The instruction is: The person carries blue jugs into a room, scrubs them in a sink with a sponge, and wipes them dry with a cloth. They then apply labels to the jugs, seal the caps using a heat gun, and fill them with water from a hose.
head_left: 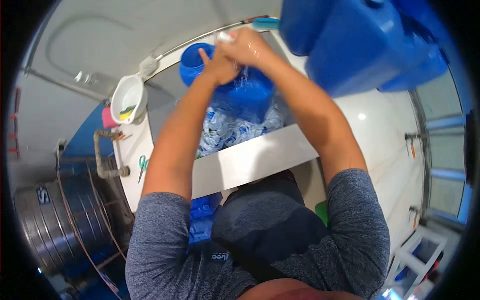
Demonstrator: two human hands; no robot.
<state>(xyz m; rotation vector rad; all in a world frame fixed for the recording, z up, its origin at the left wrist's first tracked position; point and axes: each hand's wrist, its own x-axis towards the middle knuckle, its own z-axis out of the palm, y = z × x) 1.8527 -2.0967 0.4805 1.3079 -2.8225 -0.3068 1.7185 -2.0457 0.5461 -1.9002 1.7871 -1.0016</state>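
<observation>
Both hands are over a grey sink [165,100]. My right hand [246,47] is closed around a small white object [225,37], whose kind I cannot make out, close to a metal pipe. My left hand [221,69] is just below it, thumb and a finger stretched apart, near the rim of a round-mouthed blue container [189,75]. Water splashes beneath the hands onto a larger blue container [252,97]. Several crumpled clear plastic pieces with blue-and-white printing [232,131] fill the sink's near side.
Large blue jugs [357,47] stand at the right back. A white basin [130,96] with a yellow-green sponge [126,113] is on the left ledge, near green-handled scissors [143,163] and a bent pipe [101,155]. A steel tank [55,225] is lower left.
</observation>
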